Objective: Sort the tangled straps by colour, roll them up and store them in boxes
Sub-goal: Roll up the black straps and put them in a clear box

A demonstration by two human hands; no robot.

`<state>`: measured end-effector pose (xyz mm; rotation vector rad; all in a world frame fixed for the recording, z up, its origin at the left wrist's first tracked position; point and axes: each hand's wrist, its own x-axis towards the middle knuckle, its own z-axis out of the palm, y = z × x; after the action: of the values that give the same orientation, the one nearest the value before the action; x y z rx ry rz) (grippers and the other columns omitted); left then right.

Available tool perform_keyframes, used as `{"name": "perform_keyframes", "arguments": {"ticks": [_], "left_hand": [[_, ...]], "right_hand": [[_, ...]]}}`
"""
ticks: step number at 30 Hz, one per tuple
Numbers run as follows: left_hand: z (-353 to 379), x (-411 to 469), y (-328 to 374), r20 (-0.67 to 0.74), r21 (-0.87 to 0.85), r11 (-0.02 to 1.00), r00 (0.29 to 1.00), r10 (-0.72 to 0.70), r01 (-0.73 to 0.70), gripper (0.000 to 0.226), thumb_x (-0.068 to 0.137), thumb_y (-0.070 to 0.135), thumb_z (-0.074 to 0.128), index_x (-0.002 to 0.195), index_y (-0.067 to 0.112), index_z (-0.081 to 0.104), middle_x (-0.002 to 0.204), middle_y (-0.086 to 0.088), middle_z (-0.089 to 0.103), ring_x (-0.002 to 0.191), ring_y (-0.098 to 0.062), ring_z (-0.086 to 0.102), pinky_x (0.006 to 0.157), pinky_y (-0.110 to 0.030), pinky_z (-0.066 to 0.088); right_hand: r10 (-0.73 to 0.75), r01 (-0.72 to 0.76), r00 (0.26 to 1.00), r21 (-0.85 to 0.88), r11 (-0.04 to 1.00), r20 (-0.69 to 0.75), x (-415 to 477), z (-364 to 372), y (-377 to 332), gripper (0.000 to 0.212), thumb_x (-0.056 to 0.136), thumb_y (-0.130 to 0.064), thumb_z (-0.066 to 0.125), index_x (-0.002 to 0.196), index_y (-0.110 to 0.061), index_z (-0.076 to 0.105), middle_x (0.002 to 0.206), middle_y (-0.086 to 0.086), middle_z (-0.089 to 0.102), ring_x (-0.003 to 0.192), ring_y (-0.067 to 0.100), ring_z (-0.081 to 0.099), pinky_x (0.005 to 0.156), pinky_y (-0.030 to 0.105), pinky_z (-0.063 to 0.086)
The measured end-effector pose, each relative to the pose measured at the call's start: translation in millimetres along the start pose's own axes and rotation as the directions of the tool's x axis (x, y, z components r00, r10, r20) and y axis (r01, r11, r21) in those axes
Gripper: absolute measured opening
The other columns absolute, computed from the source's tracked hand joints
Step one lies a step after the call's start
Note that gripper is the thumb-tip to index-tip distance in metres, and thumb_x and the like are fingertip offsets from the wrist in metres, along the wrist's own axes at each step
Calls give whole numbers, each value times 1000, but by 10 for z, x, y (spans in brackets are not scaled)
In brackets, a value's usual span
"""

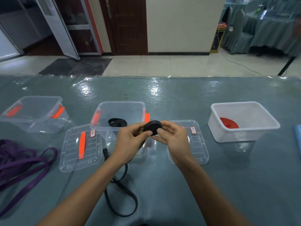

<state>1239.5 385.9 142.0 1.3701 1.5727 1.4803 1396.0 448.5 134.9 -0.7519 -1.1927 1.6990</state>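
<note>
Both hands hold a black strap roll [152, 127] above the table, just in front of the middle clear box [120, 106]. My left hand [130, 139] pinches its left side and my right hand [172, 137] grips its right side. The loose tail of the black strap [121, 193] hangs from the roll and loops on the table between my forearms. Another rolled black strap [117, 122] lies inside the middle box. A rolled red strap [228, 123] sits in the white box [244, 105] at the right. Tangled purple straps [22, 162] lie at the left.
An empty clear box with orange clips [32, 101] stands at the far left. Two clear lids lie flat: the left lid [81, 149] and the right lid [197, 144] under my right hand. The table [162, 95] has a glossy grey-green cover. A blue object [298, 137] touches the right edge.
</note>
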Motion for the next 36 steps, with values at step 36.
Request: {"name": "perform_keyframes", "arguments": {"ticks": [36], "left_hand": [[-202, 49, 23, 54, 49, 998, 998, 25, -28, 23, 88, 8, 74, 101, 27, 78, 89, 9, 78, 86, -9, 75, 79, -19, 56]], "right_hand": [[45, -45, 999, -9, 999, 6, 20, 39, 99, 20, 87, -3, 67, 103, -14, 67, 101, 9, 76, 98, 28, 74, 82, 34, 60]]}}
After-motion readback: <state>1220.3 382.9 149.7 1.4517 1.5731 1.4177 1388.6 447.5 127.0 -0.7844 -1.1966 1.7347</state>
